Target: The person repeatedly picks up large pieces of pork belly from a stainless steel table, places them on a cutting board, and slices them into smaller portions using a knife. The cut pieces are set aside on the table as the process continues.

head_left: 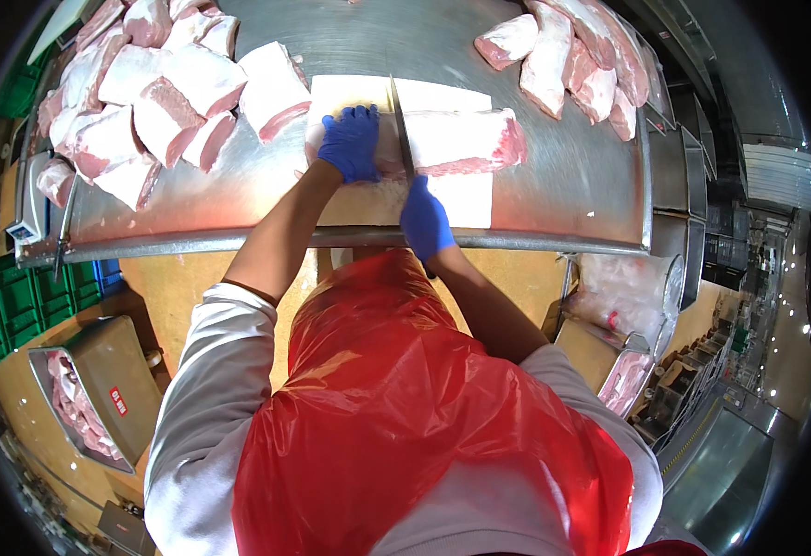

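A long slab of raw pork loin lies crosswise on a white cutting board near the table's front edge. My left hand, in a blue glove, rests flat on the left part of the loin with its fingers stretched out. In my right hand, also gloved in blue, is the handle of a long knife. Its blade points away from me and crosses the loin just right of my left hand. How deep the edge sits in the meat, I cannot tell.
Several cut pork pieces are heaped on the steel table at left; more long pieces lie at far right. Below the table stand a meat-filled bin and green crates at left, and a clear plastic bag at right.
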The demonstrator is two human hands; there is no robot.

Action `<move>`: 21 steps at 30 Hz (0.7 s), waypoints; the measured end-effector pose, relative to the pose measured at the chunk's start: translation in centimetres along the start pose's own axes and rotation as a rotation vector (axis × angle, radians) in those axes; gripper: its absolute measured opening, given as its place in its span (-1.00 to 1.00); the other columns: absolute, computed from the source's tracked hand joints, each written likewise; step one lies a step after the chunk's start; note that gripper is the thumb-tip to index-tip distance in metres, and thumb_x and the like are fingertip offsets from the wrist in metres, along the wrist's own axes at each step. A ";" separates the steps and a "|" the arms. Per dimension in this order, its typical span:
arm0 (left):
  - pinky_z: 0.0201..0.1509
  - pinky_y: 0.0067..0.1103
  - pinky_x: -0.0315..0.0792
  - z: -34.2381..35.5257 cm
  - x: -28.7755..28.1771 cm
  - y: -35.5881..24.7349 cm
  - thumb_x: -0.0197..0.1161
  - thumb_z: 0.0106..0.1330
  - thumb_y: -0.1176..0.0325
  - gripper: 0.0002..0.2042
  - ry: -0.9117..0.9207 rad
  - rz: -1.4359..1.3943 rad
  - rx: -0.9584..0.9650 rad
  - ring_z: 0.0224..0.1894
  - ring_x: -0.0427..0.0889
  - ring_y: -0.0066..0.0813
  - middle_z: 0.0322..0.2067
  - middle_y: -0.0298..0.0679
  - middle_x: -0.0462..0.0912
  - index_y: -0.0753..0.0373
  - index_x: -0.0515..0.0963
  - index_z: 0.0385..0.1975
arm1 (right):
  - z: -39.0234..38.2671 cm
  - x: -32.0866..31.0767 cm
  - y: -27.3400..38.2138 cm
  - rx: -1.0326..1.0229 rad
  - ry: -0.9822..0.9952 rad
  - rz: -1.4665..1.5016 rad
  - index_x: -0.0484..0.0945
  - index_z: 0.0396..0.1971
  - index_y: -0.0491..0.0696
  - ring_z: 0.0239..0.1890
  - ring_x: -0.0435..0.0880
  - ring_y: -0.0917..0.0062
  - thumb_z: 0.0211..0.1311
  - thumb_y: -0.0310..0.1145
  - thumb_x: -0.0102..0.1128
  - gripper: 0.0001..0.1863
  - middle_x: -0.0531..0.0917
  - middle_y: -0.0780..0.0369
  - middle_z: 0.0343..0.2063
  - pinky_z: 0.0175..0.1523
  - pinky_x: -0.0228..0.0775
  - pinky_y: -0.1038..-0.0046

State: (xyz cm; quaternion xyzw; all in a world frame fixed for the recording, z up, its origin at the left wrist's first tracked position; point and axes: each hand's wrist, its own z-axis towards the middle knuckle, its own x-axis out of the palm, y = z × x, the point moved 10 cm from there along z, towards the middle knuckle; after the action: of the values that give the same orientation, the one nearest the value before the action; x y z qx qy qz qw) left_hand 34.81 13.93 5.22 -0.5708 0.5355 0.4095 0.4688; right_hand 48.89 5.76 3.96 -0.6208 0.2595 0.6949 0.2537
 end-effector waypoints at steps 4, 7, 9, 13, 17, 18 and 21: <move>0.14 -0.01 0.35 -0.4 0.3 0.6 0.55 -0.25 -0.22 0.16 -0.017 -0.024 -0.007 0.20 0.42 -0.16 0.13 -0.08 0.40 0.30 0.18 0.37 | -6.0 -0.4 -0.1 0.458 0.386 0.474 0.28 0.07 -0.42 -0.29 0.66 0.01 0.21 -0.59 0.03 -0.57 0.58 -0.16 -0.40 -0.27 0.52 0.17; 0.15 0.01 0.35 -0.4 0.2 0.7 0.54 -0.21 -0.20 0.10 0.013 0.008 -0.047 0.19 0.43 -0.16 0.12 -0.10 0.42 0.28 0.21 0.34 | -3.6 0.0 -1.3 0.454 0.308 0.531 0.26 -0.03 -0.30 -0.34 0.64 -0.04 0.24 -0.53 0.01 -0.67 0.58 -0.18 -0.43 -0.28 0.42 0.03; 0.16 0.01 0.35 -0.4 -0.2 -0.6 0.53 -0.20 -0.19 0.08 -0.018 0.082 -0.035 0.19 0.44 -0.16 0.11 -0.12 0.43 0.26 0.21 0.34 | 0.9 5.0 -4.8 0.376 0.151 0.520 0.31 -0.10 -0.23 -0.36 0.63 -0.01 0.32 -0.49 -0.04 -0.79 0.58 -0.13 -0.46 -0.29 0.41 0.05; 0.16 0.00 0.34 -1.0 1.0 0.2 0.57 -0.21 -0.10 0.07 -0.224 0.096 -0.100 0.18 0.46 -0.16 0.11 -0.13 0.45 0.23 0.21 0.35 | 6.3 3.8 -5.0 0.350 0.004 0.642 0.41 -0.24 -0.15 -0.42 0.58 0.11 0.50 -0.35 -0.20 -0.78 0.54 0.04 -0.55 -0.32 0.41 0.19; 0.11 -0.08 0.41 -1.7 -1.3 1.7 0.59 -0.24 0.06 0.03 -0.143 -0.156 -0.132 0.10 0.54 -0.10 0.07 -0.09 0.52 0.25 0.24 0.33 | -5.5 4.5 -3.6 0.177 0.024 0.458 0.38 -0.03 -0.12 -0.41 0.56 0.12 0.33 -0.41 0.04 -0.75 0.53 0.07 -0.49 -0.32 0.40 0.19; 0.09 -0.12 0.44 -1.9 -1.1 3.8 0.59 -0.24 0.08 0.02 -0.156 -0.299 -0.192 0.07 0.57 -0.06 0.03 -0.06 0.54 0.27 0.25 0.32 | -8.0 3.9 -3.4 0.313 0.232 0.581 0.23 0.18 -0.20 -0.37 0.60 0.00 0.21 -0.48 0.11 -0.47 0.59 -0.04 -0.42 -0.32 0.41 0.10; 0.03 -0.29 0.53 -2.1 0.5 12.0 0.55 -0.23 0.12 -0.02 -0.287 -0.697 -0.341 -0.04 0.65 0.05 -0.07 0.09 0.63 0.34 0.27 0.30 | -15.9 3.2 -5.4 0.295 0.479 0.416 0.18 0.22 -0.30 -0.35 0.63 -0.14 0.27 -0.43 -0.04 -0.47 0.61 -0.23 -0.39 -0.33 0.44 -0.11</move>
State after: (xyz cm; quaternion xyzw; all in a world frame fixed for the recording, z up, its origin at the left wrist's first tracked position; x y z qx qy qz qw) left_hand 22.81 11.96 4.06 -0.7245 0.1641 0.3845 0.5480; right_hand 63.81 -0.93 -0.93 -0.6567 0.5302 0.5214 0.1255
